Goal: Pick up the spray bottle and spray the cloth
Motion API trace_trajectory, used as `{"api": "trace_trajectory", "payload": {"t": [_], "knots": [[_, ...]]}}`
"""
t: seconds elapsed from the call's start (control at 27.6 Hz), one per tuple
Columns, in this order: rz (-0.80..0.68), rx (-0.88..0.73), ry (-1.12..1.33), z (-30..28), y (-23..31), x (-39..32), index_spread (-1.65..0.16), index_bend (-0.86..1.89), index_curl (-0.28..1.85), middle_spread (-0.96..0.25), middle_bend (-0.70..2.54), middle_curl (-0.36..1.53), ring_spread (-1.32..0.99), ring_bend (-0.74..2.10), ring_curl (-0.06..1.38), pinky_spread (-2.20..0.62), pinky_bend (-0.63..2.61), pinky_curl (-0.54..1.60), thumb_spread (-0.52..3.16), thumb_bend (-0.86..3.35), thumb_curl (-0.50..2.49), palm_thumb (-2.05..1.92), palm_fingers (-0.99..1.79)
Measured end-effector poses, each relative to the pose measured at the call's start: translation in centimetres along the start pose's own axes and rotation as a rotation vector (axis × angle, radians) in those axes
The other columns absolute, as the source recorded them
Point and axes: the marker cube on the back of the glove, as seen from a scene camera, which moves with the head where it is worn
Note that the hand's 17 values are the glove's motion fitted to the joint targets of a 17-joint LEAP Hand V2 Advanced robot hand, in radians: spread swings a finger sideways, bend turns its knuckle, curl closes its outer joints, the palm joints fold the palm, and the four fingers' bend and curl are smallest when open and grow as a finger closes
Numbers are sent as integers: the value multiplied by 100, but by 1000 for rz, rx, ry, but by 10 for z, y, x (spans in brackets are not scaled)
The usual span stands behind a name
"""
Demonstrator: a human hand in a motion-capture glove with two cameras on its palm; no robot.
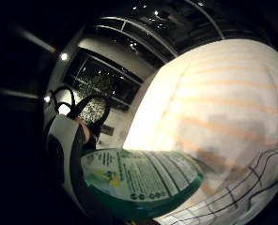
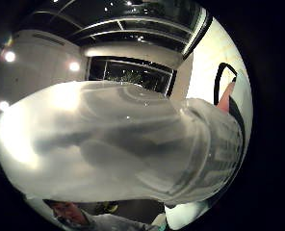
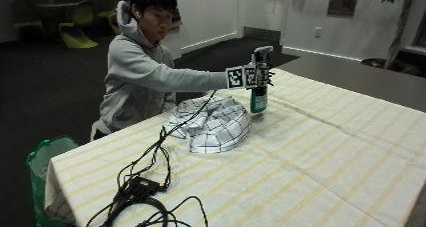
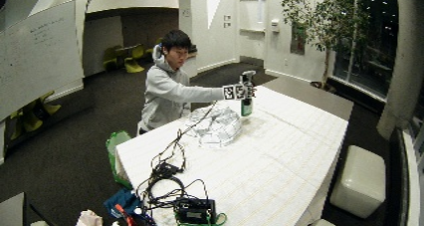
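A green spray bottle [image 3: 258, 99] with a grey trigger head stands upright at the far side of the striped tablecloth [image 3: 319, 152]. My gloved right hand [image 3: 263, 76] grips its neck just below the head. I cannot tell whether its base touches the table. A white cloth with a black grid [image 3: 213, 122] lies crumpled just beside the bottle, towards the person. In the little finger side palm view the bottle's green labelled body [image 1: 143, 180] hangs close over the cloth [image 1: 242, 197]. The bottle's pale upper part [image 2: 123, 144] fills the thumb side palm view. The wide outside view shows the same bottle [image 4: 246, 106], hand [image 4: 246, 90] and cloth [image 4: 215, 124].
Black cables [image 3: 143, 187] run from the hand across the table to its near end, where several devices [image 4: 192, 208] sit. A green bag [image 3: 46, 157] stands on the floor by the table's corner. A white stool [image 4: 358, 178] is on the far side.
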Motion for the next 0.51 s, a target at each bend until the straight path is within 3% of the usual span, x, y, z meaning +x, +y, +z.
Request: {"api": "trace_trajectory", "payload": {"t": [0.14, 0.29, 0.33, 0.4, 0.51], "knots": [[20, -53, 13, 7, 1, 15, -14, 33, 53, -8, 65, 51, -15, 67, 46, -29, 40, 38, 25, -4, 75, 98, 137], [58, -250, 25, 7, 9, 22, -15, 22, 51, -8, 63, 50, -15, 62, 45, -29, 45, 39, 29, -5, 74, 95, 127], [61, -310, 34, 3, 11, 22, -18, 16, 49, -8, 55, 47, -15, 55, 43, -26, 50, 40, 33, -3, 73, 97, 107], [56, -424, 48, -9, 19, 20, -25, 6, 48, -7, 33, 43, -10, 40, 44, -10, 58, 47, 46, -4, 71, 94, 15], [55, -588, 2, -40, 39, 8, -30, 3, 45, -3, 25, 40, -6, 36, 44, -1, 68, 50, 54, -6, 66, 89, -9]]}}
